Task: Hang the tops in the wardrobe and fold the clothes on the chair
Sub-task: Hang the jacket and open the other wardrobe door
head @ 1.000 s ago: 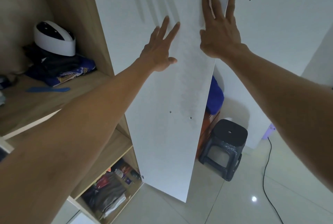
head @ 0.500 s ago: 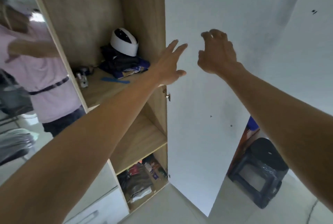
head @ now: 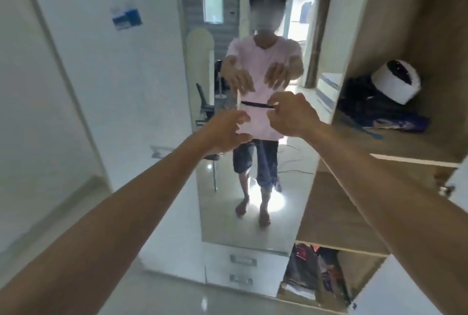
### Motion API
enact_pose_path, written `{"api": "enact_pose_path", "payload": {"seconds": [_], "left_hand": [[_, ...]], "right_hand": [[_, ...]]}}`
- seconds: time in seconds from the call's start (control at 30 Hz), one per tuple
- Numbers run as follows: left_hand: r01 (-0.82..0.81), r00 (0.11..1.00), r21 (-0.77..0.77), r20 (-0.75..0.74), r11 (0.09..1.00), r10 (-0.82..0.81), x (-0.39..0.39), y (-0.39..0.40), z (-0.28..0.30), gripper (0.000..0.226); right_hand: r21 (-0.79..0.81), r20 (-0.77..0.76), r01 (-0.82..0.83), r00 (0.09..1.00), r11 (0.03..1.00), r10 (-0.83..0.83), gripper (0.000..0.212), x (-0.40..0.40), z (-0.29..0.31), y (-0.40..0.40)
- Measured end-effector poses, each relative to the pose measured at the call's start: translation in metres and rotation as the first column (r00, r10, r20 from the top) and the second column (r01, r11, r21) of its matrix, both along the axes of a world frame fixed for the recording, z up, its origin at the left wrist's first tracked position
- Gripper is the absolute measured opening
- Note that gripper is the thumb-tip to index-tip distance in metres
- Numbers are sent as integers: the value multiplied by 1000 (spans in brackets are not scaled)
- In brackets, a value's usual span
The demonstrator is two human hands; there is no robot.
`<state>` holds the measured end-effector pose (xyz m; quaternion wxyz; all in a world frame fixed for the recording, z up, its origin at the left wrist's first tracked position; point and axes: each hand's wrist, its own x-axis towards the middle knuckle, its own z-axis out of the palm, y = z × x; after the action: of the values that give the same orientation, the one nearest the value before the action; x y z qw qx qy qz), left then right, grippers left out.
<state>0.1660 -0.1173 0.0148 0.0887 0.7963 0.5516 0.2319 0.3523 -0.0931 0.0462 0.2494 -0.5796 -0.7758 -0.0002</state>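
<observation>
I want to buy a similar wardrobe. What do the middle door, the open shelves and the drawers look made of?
Middle door: mirror glass, glossy; it reflects the person and the room. Shelves: wood-grain board, matt, probably laminated chipboard; pale edge strips show. Drawers: smooth white panels, likely laminate, with grey, seemingly metal recessed handles; blur leaves that open.

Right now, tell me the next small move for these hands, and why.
Probably bring the left hand onto the mirrored door's left edge and pull it open. Both hands, the right hand too, hover empty before the mirror, and the open compartment shows only shelves.
</observation>
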Motion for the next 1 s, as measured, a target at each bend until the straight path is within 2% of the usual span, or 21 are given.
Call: {"api": "enact_pose_path", "payload": {"seconds": [0.07, 0.1, 0.2, 0.3, 0.43, 0.5, 0.53, 0.6, 0.67, 0.77, 0.87, 1.0], "left_hand": [[-121, 993, -27, -9, 992, 120, -54, -19, -2, 45], [-232, 973, -52, -8, 971, 232, -92, -35, -5, 44], [-482, 873, -125, 16, 867, 487, -175, -84, -21, 41], [-682, 717, -180, 25, 709, 697, -241, -152, -38, 41], [-875, 421, -271, -14, 402, 907, -294, -264, -68, 41], [-911, 302, -305, -39, 276, 953, -302, -314, -81, 39], [-932, 196, -323, -65, 166, 978, -304, -357, -87, 39], [-934, 116, -348, -86, 79, 990, -304, -397, -96, 40], [-929, -2, -368, -108, -42, 994, -298, -454, -104, 40], [-914, -143, -363, -124, -179, 982, -285, -521, -112, 41], [-890, -241, -369, -119, -268, 963, -274, -569, -129, 40], [-853, -291, -423, -104, -307, 951, -273, -622, -169, 37]], "right_hand": [[-22, 49, -149, 987, 989, 150, 19, -51, -4, 8], [-50, 57, -240, 968, 969, 243, 12, -92, -8, 10], [-109, 5, -427, 903, 898, 430, 21, -186, -23, 12], [-181, 37, -621, 771, 763, 636, 22, -277, -41, -5], [-264, -80, -806, 566, 530, 821, 23, -370, -69, -62], [-308, -94, -858, 457, 411, 884, 23, -400, -90, -90], [-336, -81, -888, 360, 315, 929, 24, -423, -104, -121], [-373, -52, -896, 279, 241, 959, 26, -438, -119, -145], [-412, -72, -904, 161, 118, 984, 28, -460, -133, -192], [-459, -87, -888, 27, -16, 996, 28, -480, -148, -255], [-503, -70, -859, -71, -97, 995, 28, -493, -171, -313], [-560, -60, -817, -126, -138, 990, 31, -498, -211, -374]]}}
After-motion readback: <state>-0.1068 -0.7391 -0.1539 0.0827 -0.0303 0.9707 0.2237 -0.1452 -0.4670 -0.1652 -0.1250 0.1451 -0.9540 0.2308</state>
